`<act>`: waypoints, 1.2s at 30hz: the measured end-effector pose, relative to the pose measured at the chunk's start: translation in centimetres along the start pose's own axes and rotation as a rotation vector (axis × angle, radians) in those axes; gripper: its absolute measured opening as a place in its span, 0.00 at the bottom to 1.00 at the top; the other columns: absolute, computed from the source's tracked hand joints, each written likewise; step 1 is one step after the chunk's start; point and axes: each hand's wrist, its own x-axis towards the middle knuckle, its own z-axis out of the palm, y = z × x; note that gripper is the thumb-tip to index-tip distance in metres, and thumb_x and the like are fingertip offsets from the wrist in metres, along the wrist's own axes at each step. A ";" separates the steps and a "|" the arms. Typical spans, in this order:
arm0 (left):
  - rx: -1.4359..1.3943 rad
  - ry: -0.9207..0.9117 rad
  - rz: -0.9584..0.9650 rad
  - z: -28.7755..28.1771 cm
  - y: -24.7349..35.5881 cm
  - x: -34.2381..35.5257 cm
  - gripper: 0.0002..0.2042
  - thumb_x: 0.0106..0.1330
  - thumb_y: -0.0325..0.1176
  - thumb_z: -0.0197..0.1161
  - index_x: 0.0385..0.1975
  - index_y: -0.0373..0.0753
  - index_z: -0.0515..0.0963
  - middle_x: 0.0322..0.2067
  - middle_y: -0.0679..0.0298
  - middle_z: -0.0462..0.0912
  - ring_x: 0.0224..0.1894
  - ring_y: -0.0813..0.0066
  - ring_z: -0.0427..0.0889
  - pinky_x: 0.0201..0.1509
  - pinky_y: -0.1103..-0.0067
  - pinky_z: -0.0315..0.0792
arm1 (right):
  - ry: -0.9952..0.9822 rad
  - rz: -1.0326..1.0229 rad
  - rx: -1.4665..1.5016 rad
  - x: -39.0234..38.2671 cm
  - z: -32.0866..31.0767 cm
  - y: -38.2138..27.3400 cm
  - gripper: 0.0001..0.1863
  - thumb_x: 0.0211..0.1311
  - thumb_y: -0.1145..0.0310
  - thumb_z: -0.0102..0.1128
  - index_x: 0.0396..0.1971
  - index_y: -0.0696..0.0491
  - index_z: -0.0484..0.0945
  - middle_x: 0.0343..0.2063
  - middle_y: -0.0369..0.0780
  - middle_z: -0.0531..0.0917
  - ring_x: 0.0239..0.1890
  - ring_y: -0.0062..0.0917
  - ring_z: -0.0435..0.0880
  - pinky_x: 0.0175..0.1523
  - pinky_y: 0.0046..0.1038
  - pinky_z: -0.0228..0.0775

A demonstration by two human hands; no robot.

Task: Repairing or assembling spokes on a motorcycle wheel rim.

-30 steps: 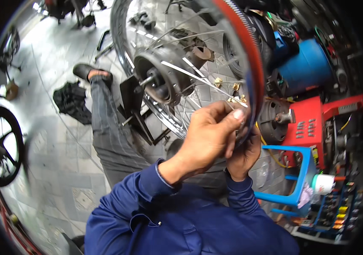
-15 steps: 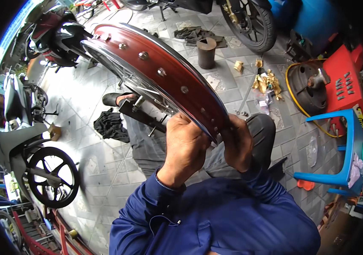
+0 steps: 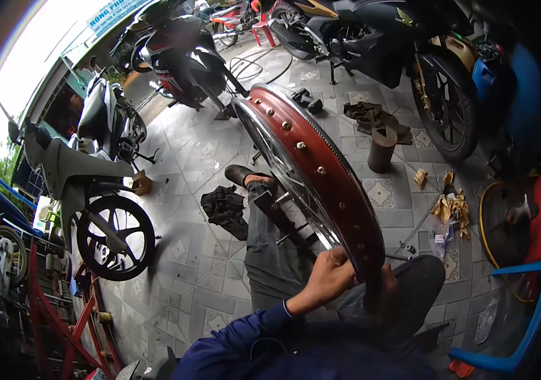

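Note:
A spoked motorcycle wheel (image 3: 340,190) stands upright in front of me. Its bare rim has a red channel dotted with spoke nipples, and its edges are shiny. My left hand (image 3: 330,277) is closed on the near left edge of the rim, beside the spokes, with some of its fingertips hidden. In dark shadow, my right hand (image 3: 381,288) is against the rim's lower right side, its fingers not readable. Beside the wheel's hub, a dark metal stand (image 3: 277,212) with bolt ends sticking out rises between my legs.
A black cloth (image 3: 225,210) lies on the tiled floor to the left. Rusty cylinder (image 3: 382,150), crumpled brown paper (image 3: 453,208) and small nuts (image 3: 408,247) are to the right. Parked motorbikes (image 3: 115,237) stand left and behind; a blue stool (image 3: 533,316) is at right.
The view has swung up and left, so wheel and hands appear lower and further right. My left hand still grips the rim; my right hand has become darker and harder to see.

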 end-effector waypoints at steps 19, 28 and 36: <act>0.122 0.111 0.778 -2.3 1.2 1.4 0.12 0.61 0.21 0.70 0.44 0.36 0.82 0.41 0.57 0.82 0.32 0.62 0.86 0.33 0.74 0.79 | 0.335 -0.280 0.008 5.1 -0.4 -7.7 0.17 0.68 0.82 0.52 0.56 0.63 0.71 0.50 0.49 0.82 0.49 0.31 0.84 0.57 0.31 0.78; -0.255 0.252 0.773 1.1 3.8 1.4 0.12 0.65 0.25 0.65 0.48 0.34 0.78 0.44 0.53 0.78 0.45 0.54 0.83 0.46 0.70 0.77 | 0.409 -0.358 -0.290 4.8 -3.5 -5.9 0.24 0.69 0.67 0.53 0.60 0.65 0.74 0.53 0.48 0.82 0.53 0.36 0.82 0.62 0.38 0.74; -0.462 -0.158 0.477 1.0 4.4 3.5 0.07 0.74 0.27 0.58 0.44 0.31 0.76 0.35 0.69 0.78 0.40 0.82 0.74 0.49 0.80 0.70 | 0.376 -0.315 -0.041 6.7 -1.2 -8.6 0.20 0.70 0.63 0.60 0.46 0.68 0.81 0.38 0.48 0.86 0.35 0.33 0.83 0.43 0.32 0.77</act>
